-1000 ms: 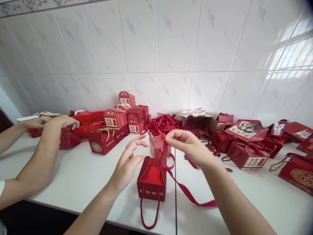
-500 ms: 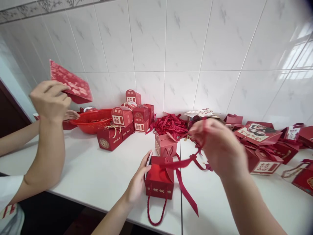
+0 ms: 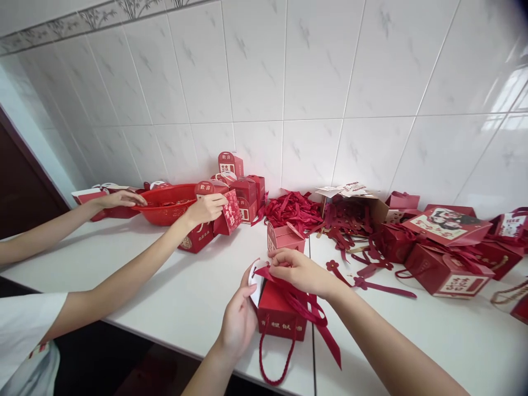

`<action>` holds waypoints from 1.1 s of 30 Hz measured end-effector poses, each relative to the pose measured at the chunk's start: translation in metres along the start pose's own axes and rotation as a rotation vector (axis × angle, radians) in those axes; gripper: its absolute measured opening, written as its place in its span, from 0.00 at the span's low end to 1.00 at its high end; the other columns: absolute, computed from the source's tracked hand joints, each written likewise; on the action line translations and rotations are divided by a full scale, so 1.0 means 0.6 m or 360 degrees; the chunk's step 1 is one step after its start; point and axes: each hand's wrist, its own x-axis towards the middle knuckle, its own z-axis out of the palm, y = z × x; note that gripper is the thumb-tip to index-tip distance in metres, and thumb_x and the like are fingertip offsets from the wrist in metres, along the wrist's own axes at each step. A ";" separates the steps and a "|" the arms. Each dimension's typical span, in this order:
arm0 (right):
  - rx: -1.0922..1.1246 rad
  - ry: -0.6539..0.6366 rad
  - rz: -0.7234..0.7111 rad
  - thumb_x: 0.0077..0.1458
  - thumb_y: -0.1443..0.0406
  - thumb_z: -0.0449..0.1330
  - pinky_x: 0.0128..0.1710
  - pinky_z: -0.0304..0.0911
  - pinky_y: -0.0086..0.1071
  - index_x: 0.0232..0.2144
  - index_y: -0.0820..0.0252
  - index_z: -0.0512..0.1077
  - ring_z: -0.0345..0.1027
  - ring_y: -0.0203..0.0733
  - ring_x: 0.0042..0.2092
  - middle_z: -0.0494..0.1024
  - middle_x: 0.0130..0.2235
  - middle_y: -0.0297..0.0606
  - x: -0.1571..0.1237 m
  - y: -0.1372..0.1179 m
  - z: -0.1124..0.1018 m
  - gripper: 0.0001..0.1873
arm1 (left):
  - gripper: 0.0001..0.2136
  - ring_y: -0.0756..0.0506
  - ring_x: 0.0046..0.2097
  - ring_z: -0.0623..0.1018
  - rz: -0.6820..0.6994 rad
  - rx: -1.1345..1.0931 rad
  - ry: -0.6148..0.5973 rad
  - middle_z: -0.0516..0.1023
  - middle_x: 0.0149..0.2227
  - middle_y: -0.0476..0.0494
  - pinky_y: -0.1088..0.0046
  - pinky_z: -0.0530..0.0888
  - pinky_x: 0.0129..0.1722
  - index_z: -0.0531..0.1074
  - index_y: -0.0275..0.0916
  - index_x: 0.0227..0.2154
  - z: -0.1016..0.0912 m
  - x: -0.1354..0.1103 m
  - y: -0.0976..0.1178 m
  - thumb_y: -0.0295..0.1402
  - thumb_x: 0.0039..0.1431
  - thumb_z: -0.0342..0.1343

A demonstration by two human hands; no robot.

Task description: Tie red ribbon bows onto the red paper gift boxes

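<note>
A small red gift box (image 3: 281,322) with gold lettering stands at the table's near edge, its twisted red cord handle (image 3: 274,380) hanging toward me. My left hand (image 3: 240,316) grips the left side of this box, its thumb against the raised flap (image 3: 256,283), whose white inner face shows. Above the box, my right hand (image 3: 300,270) pinches a dark red ribbon (image 3: 289,291) close to that flap. The ribbon drapes over the right side and its pointed tail lies on the table. Right behind stands another small red box (image 3: 286,237).
Heaped red ribbons (image 3: 293,212) and an open carton (image 3: 373,212) of red strips lie against the tiled wall. Finished boxes (image 3: 449,272) crowd the right. At left, another person's hands (image 3: 208,209) work by a red basket (image 3: 165,212) and stacked boxes.
My right hand has drawn the ribbon left and down to the raised flap. My left hand stays on the box. The other person's hand has lowered a patterned red box to the stack.
</note>
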 end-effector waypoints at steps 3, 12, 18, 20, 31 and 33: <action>-0.0045 -0.0001 -0.0006 0.50 0.65 0.56 0.50 0.55 0.36 0.21 0.61 0.69 0.64 0.47 0.52 0.72 0.46 0.40 0.000 -0.001 0.003 0.09 | 0.26 0.39 0.61 0.62 -0.0015 0.0022 0.0020 0.69 0.56 0.43 0.62 0.58 0.60 0.61 0.40 0.58 0.003 -0.003 -0.003 0.30 0.53 0.50; -0.0065 -0.0060 -0.0144 0.51 0.65 0.54 0.47 0.57 0.34 0.21 0.59 0.66 0.65 0.45 0.48 0.73 0.33 0.37 0.000 0.003 0.011 0.09 | 0.17 0.41 0.57 0.66 -0.0037 0.0450 0.0091 0.68 0.55 0.45 0.66 0.64 0.53 0.64 0.45 0.49 -0.004 0.000 0.000 0.45 0.59 0.50; -0.0173 0.0066 -0.0140 0.53 0.60 0.55 0.46 0.59 0.35 0.26 0.60 0.71 0.67 0.43 0.44 0.74 0.39 0.39 -0.001 0.000 0.015 0.10 | 0.14 0.41 0.50 0.71 0.0080 0.1055 0.0017 0.71 0.52 0.42 0.70 0.69 0.44 0.69 0.39 0.31 -0.006 0.028 0.035 0.46 0.55 0.52; -0.0227 0.0203 -0.0138 0.55 0.56 0.54 0.44 0.60 0.35 0.33 0.59 0.72 0.67 0.43 0.43 0.74 0.41 0.39 -0.008 -0.005 0.000 0.13 | 0.13 0.40 0.48 0.72 0.0175 0.1305 0.0065 0.71 0.51 0.41 0.70 0.69 0.40 0.69 0.39 0.27 -0.029 0.036 0.060 0.44 0.52 0.55; -0.0558 0.0233 0.0244 0.55 0.47 0.51 0.37 0.60 0.37 0.30 0.59 0.72 0.69 0.46 0.37 0.77 0.35 0.42 -0.077 0.047 -0.054 0.22 | 0.09 0.41 0.41 0.72 0.0552 0.1867 0.0244 0.72 0.35 0.45 0.68 0.65 0.44 0.67 0.41 0.29 -0.106 0.043 0.114 0.41 0.52 0.55; -0.0439 0.0242 0.0229 0.56 0.47 0.51 0.41 0.60 0.37 0.35 0.60 0.72 0.69 0.46 0.42 0.76 0.41 0.43 -0.079 0.069 -0.033 0.23 | 0.11 0.45 0.38 0.71 0.0430 0.1590 -0.0013 0.69 0.31 0.48 0.72 0.66 0.41 0.65 0.41 0.28 -0.066 0.041 0.081 0.43 0.56 0.52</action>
